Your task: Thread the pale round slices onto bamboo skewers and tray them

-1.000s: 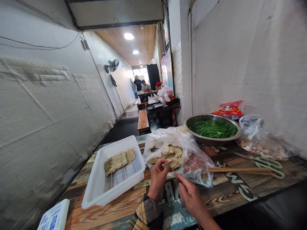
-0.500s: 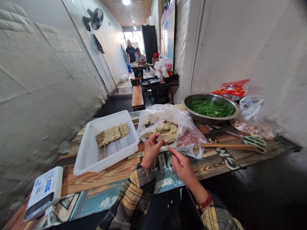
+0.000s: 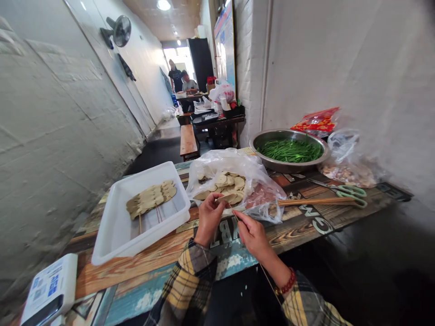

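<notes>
My left hand (image 3: pixel 209 218) pinches a pale flat food slice (image 3: pixel 225 198) just in front of an open clear plastic bag (image 3: pixel 251 174) holding several more slices. My right hand (image 3: pixel 252 233) is closed on a thin bamboo skewer (image 3: pixel 267 277) whose tip points up at that slice. Both hands hover over the near edge of the painted wooden table (image 3: pixel 306 226). To the left, a white plastic tray (image 3: pixel 112 231) holds skewers threaded with slices (image 3: pixel 149 200).
A steel bowl of green stalks (image 3: pixel 288 151) stands at the back right, beside a red packet (image 3: pixel 314 121) and a clear bag (image 3: pixel 346 165). A bundle of skewers (image 3: pixel 312 202) and green-handled scissors (image 3: pixel 351 194) lie on the right. A white device (image 3: pixel 47 292) sits near left. Two people are far down the corridor.
The view has tilted down and shifted, so the table sits lower and nearer. My hands stay together at the bag, the left one still holding a slice against the skewer tip.
</notes>
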